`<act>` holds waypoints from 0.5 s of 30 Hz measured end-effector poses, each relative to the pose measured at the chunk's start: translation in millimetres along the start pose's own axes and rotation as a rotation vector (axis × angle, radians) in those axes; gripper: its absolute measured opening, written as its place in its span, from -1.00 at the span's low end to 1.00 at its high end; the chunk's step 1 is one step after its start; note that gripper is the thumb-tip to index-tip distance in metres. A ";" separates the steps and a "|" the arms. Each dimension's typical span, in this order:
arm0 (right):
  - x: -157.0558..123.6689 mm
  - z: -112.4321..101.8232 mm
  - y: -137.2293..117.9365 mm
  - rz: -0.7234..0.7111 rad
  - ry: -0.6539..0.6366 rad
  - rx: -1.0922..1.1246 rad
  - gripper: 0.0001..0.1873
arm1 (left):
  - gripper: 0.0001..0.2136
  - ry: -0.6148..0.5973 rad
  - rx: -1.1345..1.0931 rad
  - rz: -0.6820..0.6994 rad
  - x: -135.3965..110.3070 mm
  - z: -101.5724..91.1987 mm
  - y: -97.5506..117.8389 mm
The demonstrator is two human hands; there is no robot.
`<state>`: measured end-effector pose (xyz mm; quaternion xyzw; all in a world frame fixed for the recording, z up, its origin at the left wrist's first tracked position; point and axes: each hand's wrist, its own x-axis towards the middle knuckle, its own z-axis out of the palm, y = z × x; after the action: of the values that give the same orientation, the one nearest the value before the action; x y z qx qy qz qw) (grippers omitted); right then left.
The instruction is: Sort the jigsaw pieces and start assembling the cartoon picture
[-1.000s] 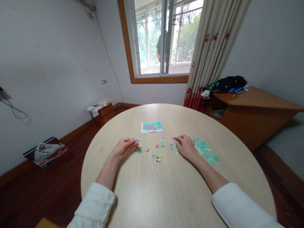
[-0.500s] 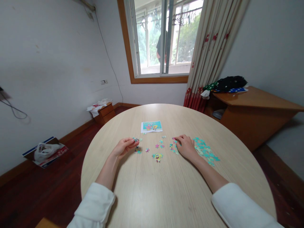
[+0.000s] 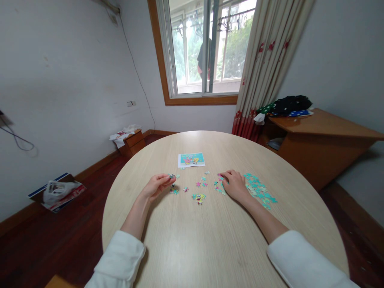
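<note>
My left hand (image 3: 157,185) is closed in a pinch on a small dark-patterned puzzle piece (image 3: 172,176), above a few pieces (image 3: 174,192) on the table. My right hand (image 3: 234,184) rests low with curled fingers, its fingertips on a pink puzzle piece (image 3: 220,175); the thumb is partly hidden. Beside that hand lie some mixed pieces (image 3: 216,185). Between the hands sits a joined yellow cartoon figure (image 3: 199,197), with pink pieces (image 3: 198,184) and a loose patterned piece (image 3: 186,189) around it. Behind them lies the printed reference picture (image 3: 192,159).
Many turquoise pieces (image 3: 261,192) spread to the right of my right hand on the round wooden table (image 3: 192,248). Beyond the table stand a wooden desk (image 3: 327,124) with cloth on it and a small cabinet (image 3: 134,140). A window (image 3: 207,48) is in the far wall.
</note>
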<state>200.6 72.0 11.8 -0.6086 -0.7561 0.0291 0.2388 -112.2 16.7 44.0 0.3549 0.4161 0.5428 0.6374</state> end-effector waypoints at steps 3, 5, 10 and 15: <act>0.2 1.2 1.0 -0.001 0.003 0.001 -0.70 | -0.89 0.006 0.015 -0.012 1.0 -2.0 -0.5; 0.4 1.8 1.6 -0.009 0.009 0.002 -0.70 | -0.89 0.004 0.021 -0.018 1.6 -3.1 -0.9; 0.6 1.9 1.6 -0.005 0.005 -0.005 -0.71 | -0.85 -0.025 0.023 -0.015 1.8 -3.9 -1.2; 0.1 0.1 0.2 -0.003 0.002 0.003 -0.71 | -0.82 -0.065 0.034 0.018 -0.5 -1.4 -0.2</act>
<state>200.7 72.2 11.7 -0.6073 -0.7567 0.0295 0.2404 -113.5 16.2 43.4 0.3869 0.4010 0.5296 0.6396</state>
